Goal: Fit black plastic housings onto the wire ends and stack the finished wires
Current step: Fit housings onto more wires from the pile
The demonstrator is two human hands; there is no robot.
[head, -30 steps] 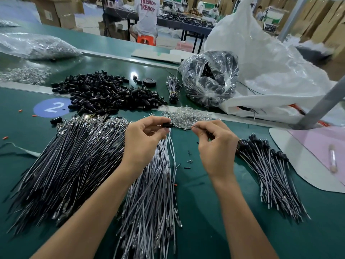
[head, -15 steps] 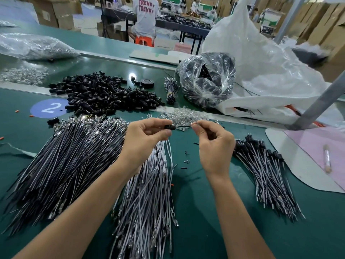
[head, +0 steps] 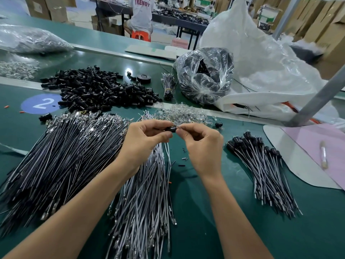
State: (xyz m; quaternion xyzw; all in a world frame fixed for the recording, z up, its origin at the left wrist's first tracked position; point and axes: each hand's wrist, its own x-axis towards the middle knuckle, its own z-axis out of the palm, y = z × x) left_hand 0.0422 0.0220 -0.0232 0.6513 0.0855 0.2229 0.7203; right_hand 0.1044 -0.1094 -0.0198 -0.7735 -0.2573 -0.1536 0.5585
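Grey wires point(head: 145, 202) lie fanned on the worktop point(head: 205, 212) at its near edge, partly under the left forearm. To their left, a larger heap of dark wires point(head: 61, 159) spreads toward the near left corner.

Above the grey wires, both hands meet in mid-air. The left hand point(head: 143, 143) pinches 1 black housing point(head: 170, 129) between thumb and curled fingers. The right hand point(head: 201, 146), fingers curled, pinches a wire end point(head: 177, 126) at the housing's right side. How far the end is seated cannot be told.

Right of the hands, the finished stack point(head: 265, 169) lies toward the right edge, housings at its far end, well apart from the grey wires. 1 loose housing point(head: 218, 125) lies just beyond the right hand. A heap of clear parts point(head: 184, 113) lies beyond the hands. A blue disc point(head: 40, 103) marked 2 lies near the left edge.

Farther back, the spare housings point(head: 97, 90) form a heap left of centre. A tape roll point(head: 143, 78), a tied bundle point(head: 168, 86) and a clear bag point(head: 205, 75) lie to its right.
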